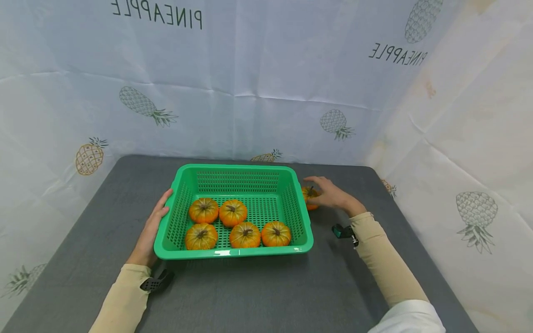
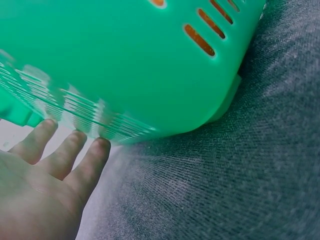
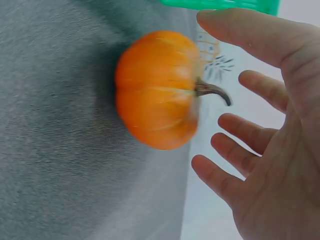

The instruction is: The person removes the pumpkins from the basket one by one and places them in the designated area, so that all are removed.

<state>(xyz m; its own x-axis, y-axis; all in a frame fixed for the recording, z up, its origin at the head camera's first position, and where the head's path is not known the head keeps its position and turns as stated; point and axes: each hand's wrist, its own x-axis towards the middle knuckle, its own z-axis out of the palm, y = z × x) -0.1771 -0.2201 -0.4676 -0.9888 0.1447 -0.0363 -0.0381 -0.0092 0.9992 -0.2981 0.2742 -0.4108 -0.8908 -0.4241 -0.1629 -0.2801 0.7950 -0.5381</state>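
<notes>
Several small orange pumpkins (image 1: 245,235) lie inside a green plastic basket (image 1: 237,168) with slotted walls. At the basket's left side is my left hand (image 1: 151,230); in the left wrist view its straight fingertips (image 2: 102,144) touch the slotted outer wall. Another pumpkin (image 3: 159,91) sits on the table just outside the basket's right side, its curved brown stem pointing up. Over this pumpkin hovers my right hand (image 1: 330,193), fingers spread and thumb apart. In the right wrist view a gap shows between the fingers and the pumpkin.
Dark grey cloth covers the table (image 1: 250,296). Behind it and to the right hangs a pale curtain (image 1: 275,60) printed with pineapples. Each wrist carries a dark strap device, the left one (image 1: 156,282) close to the table.
</notes>
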